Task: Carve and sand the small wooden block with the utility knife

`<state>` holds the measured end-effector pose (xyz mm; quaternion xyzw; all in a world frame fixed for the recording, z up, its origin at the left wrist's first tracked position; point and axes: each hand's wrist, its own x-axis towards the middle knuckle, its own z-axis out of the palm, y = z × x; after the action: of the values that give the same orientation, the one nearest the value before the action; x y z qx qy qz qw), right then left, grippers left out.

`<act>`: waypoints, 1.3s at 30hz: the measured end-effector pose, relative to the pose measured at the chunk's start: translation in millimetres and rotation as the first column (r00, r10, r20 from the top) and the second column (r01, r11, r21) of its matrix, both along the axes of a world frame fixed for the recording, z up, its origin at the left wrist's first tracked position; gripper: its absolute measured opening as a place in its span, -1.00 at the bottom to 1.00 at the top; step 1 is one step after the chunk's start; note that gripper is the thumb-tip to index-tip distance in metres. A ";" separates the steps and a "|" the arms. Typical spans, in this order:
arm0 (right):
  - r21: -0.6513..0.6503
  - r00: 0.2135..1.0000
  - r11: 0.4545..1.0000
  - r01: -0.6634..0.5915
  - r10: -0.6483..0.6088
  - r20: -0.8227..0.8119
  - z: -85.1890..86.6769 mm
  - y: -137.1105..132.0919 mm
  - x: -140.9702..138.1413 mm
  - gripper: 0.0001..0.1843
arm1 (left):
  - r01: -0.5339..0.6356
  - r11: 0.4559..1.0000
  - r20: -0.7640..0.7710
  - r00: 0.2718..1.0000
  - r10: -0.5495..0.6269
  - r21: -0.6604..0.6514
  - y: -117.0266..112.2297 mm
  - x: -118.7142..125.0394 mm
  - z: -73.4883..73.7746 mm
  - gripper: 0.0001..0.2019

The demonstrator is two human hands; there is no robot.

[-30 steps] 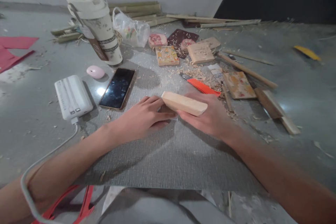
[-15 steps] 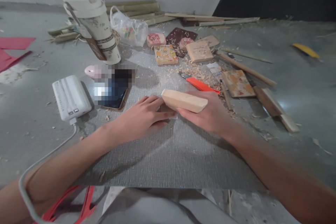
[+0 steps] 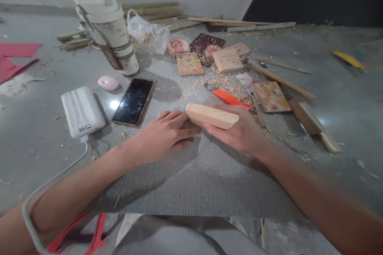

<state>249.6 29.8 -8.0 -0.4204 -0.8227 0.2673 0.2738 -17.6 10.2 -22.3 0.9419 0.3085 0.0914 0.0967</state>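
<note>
My right hand [image 3: 239, 133] grips a pale wooden block [image 3: 212, 116] and holds it edge-down on the grey textured mat [image 3: 191, 175]. My left hand [image 3: 163, 135] lies flat on the mat right beside the block's left end, fingers stretched out and pressing on something small that I cannot make out. An orange-handled cutter [image 3: 229, 98] lies just behind the block among wood shavings.
A black phone [image 3: 133, 101], a white power bank [image 3: 82, 111] with its cable, a pink oval object [image 3: 108, 83] and a tall tumbler [image 3: 109, 28] stand at the left. Painted and carved wooden tiles [image 3: 189, 63], sticks [image 3: 279, 79], a plastic bag [image 3: 148, 36] and bamboo lengths lie behind.
Both hands and the block stay in nearly the same place; only the camera has shifted a little.
</note>
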 end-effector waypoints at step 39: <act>-0.161 0.990 0.986 0.051 -0.071 -0.119 -18.9 4.8 6.3 -0.64 | -0.029 1.000 -0.091 0.995 0.027 -0.012 -9.2 3.6 4.5 -0.54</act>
<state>255.9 34.6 -26.9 -0.4482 -0.7671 0.3486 0.2987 -13.9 1.0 -17.8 0.9400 0.3263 0.0478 0.0876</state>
